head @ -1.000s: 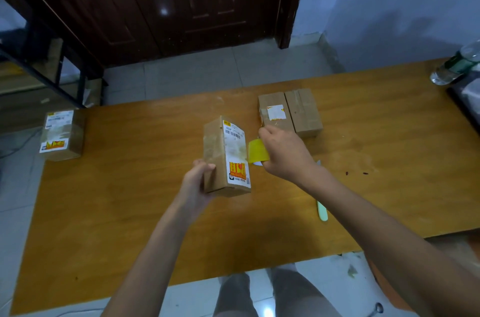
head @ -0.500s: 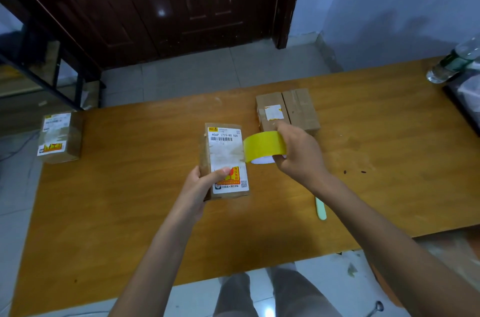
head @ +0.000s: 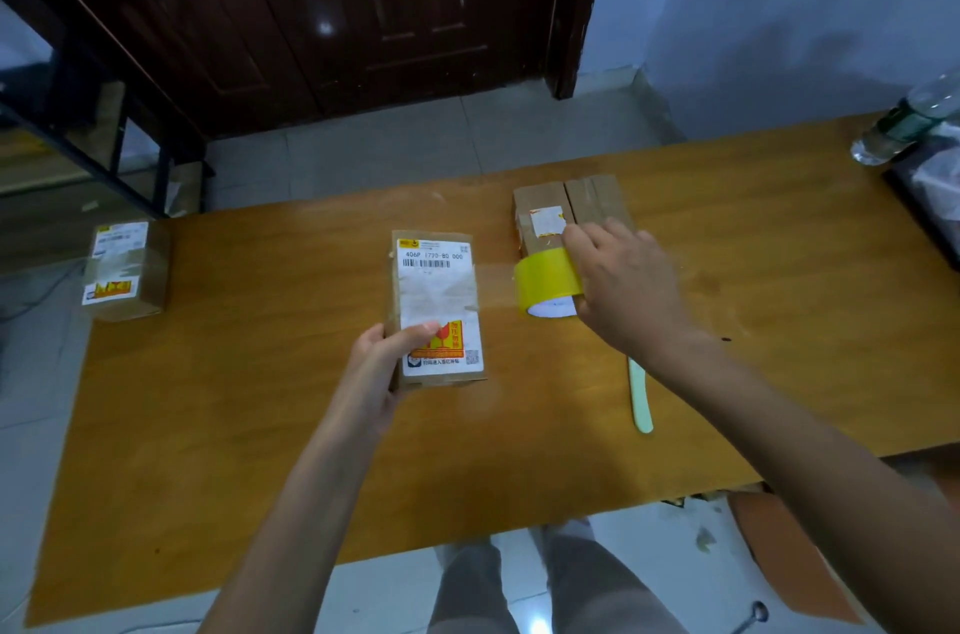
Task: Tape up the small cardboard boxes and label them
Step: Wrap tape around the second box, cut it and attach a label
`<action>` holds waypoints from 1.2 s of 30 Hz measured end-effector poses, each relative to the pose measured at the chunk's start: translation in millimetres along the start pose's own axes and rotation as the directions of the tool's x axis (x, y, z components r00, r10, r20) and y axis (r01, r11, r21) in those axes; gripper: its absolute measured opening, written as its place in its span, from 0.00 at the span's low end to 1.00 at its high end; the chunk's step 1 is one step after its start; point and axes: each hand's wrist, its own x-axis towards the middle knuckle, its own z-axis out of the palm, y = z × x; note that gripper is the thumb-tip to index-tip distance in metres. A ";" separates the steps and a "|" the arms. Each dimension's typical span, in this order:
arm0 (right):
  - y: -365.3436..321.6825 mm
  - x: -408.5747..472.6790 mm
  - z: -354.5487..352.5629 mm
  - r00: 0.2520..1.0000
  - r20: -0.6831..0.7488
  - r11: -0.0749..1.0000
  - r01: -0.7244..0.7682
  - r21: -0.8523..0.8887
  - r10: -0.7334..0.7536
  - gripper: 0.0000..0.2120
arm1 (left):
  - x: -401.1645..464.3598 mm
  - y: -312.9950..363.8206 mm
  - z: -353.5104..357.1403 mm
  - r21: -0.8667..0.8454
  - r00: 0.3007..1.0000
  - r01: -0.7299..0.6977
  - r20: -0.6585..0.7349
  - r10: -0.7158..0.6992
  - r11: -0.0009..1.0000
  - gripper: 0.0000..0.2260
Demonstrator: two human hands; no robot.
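Tape roll point(head: 548, 281) farther right — (strip taut)

Left hand point(head: 387, 363) and right hand point(head: 626, 285): we see bare forearms, no sleeves | lower centre: we spot grey trousers point(head: 524, 586) on both legs

The room was dim; glare spots shone on the far door point(head: 322, 27), motion blurred the right hand point(head: 626, 285), and edges bowed.
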 end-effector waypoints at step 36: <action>-40.4 2.6 9.1 0.999 0.054 1.000 0.007 -0.014 -0.007 0.14 | -30.9 8.6 9.3 -0.385 0.876 0.004 0.446 0.182 0.923 0.18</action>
